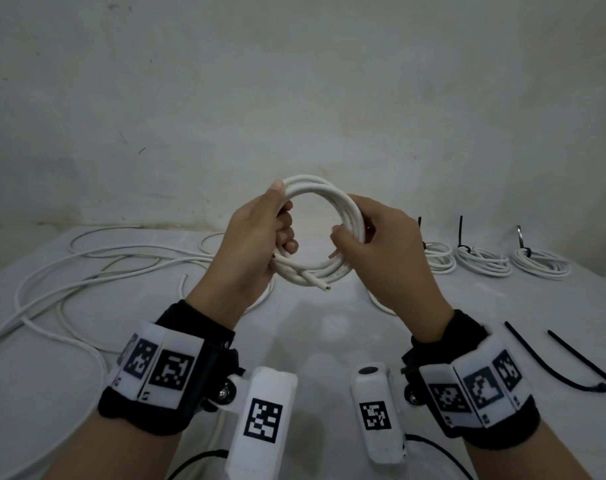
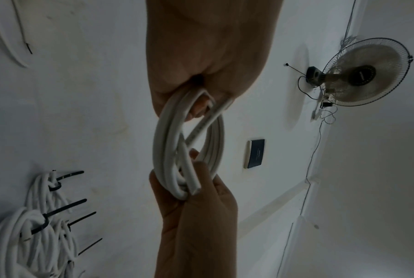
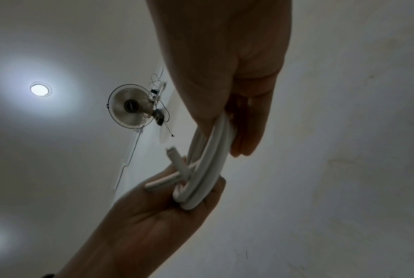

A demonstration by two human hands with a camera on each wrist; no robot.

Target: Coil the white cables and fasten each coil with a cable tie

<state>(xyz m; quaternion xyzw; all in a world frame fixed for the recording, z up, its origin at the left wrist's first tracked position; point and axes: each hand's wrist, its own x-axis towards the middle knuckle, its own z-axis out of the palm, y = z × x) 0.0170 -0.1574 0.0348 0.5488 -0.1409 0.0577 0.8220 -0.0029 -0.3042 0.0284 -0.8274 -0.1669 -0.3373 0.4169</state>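
Note:
Both hands hold one white cable coil [image 1: 315,188] upright in the air above the table. My left hand [image 1: 277,230] grips its left side, thumb on top and fingers curled through the ring. On the right side, my right hand [image 1: 357,237] pinches the strands between thumb and fingers. A cut cable end [image 1: 324,287] sticks out at the coil's bottom. The left wrist view shows the coil [image 2: 189,146] between the left hand [image 2: 201,56] above and the right hand [image 2: 196,216] below. The right wrist view shows the coil [image 3: 210,159] under the right hand [image 3: 224,65].
Loose white cables [image 1: 86,268] sprawl over the table's left half. Three tied coils [image 1: 483,261] with black ties standing up lie at the back right. Two loose black cable ties [image 1: 551,362] lie at the right front. A wall rises behind the table [image 1: 312,341].

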